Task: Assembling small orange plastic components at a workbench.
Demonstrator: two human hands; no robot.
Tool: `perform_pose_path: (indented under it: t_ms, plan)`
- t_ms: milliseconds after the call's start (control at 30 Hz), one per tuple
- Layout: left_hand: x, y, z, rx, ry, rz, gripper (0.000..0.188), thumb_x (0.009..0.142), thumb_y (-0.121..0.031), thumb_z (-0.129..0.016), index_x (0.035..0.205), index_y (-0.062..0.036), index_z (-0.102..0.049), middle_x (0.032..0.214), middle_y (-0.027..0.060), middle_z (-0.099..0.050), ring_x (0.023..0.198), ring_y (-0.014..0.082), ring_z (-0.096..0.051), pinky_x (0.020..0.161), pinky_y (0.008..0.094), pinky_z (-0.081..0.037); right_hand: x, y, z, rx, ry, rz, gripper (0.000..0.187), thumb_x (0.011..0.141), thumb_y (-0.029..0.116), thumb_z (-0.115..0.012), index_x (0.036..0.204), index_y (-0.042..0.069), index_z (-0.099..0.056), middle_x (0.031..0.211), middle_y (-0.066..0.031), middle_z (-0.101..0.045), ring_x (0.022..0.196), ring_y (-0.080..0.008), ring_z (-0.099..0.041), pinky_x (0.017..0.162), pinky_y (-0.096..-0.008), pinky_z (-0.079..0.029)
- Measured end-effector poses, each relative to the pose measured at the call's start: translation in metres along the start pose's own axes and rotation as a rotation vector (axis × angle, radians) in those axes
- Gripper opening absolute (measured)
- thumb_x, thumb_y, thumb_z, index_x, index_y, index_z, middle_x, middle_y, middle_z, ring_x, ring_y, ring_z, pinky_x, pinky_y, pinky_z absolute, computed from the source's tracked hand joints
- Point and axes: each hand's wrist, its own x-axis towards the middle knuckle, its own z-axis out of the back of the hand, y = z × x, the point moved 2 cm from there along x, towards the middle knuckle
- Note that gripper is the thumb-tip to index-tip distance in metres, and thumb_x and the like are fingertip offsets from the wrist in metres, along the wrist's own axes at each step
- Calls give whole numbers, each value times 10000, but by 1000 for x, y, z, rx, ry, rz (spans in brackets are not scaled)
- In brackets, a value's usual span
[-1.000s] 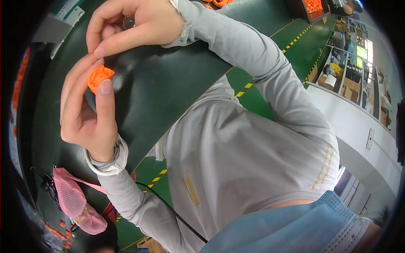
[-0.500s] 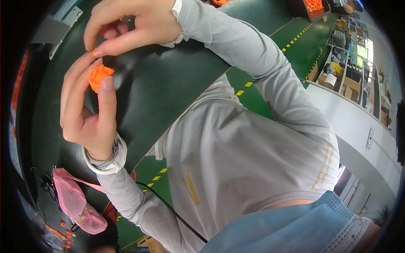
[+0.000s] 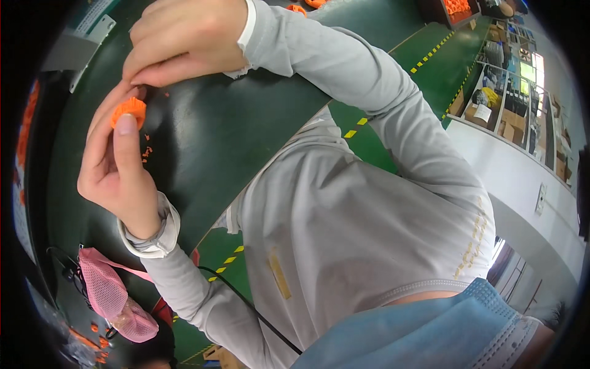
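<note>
My left hand (image 3: 120,163) holds a small round orange plastic part (image 3: 130,113) with a ridged edge, pinched between the thumb and fingers above a dark green tabletop (image 3: 203,154). Just above it, my right hand (image 3: 187,46) has its thumb and forefinger pressed together, the tips meeting the left fingertips. Whatever the right hand may grip is hidden by its fingers. Tiny orange scraps (image 3: 147,152) lie on the tabletop beside the held part.
A pink mesh pouch (image 3: 110,295) with a strap lies near my left forearm. More orange pieces (image 3: 98,344) are at the lower left, and others (image 3: 297,10) at the top edge. A grey metal plate (image 3: 92,55) stands at the upper left. A box of orange parts (image 3: 456,7) is at the far right.
The orange part has turned and shifted slightly left and down with my left hand. My right hand's fingers have closed together, and orange scraps now show on the tabletop.
</note>
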Motion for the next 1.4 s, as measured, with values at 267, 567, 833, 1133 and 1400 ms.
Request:
perform_pose_path:
  t_ms: [267,567,833,1133,1400]
  plan:
    - [16,-3,17,9,-281,101,352,1013,-119,-394,1088,163,-591,1079,285,-636,967,320,-660,898,390,-533,10,-6,19,191,226,-180,74,735,146,-696,800,134,-661,770,-29,-613,766,-234,-607,689,-345,-424]
    - [13,-4,11,66,-282,118,307,998,-128,-503,1113,137,-605,1004,226,-677,875,242,-675,836,327,-542,-5,1,6,300,532,-214,89,764,173,-684,834,118,-673,827,-61,-601,860,-265,-592,759,-377,-443]
    - [12,-2,10,99,-272,140,284,985,-123,-537,1090,125,-627,981,208,-689,860,223,-676,817,311,-541,-19,6,-15,71,703,-162,112,871,231,-627,931,179,-706,884,22,-578,936,-170,-607,802,-354,-480]
    - [8,6,0,-263,-45,169,334,1005,-132,-456,1149,145,-577,1113,265,-643,1033,328,-652,887,374,-527,12,-1,13,73,190,-204,101,778,150,-675,833,115,-597,812,-53,-552,795,-249,-560,715,-354,-400]
    - [1,6,-3,-233,-4,131,310,995,-100,-465,1139,141,-595,1105,251,-651,1033,306,-652,926,400,-529,10,7,12,-6,81,-175,123,766,135,-681,834,127,-579,786,-31,-534,792,-204,-563,712,-333,-383]
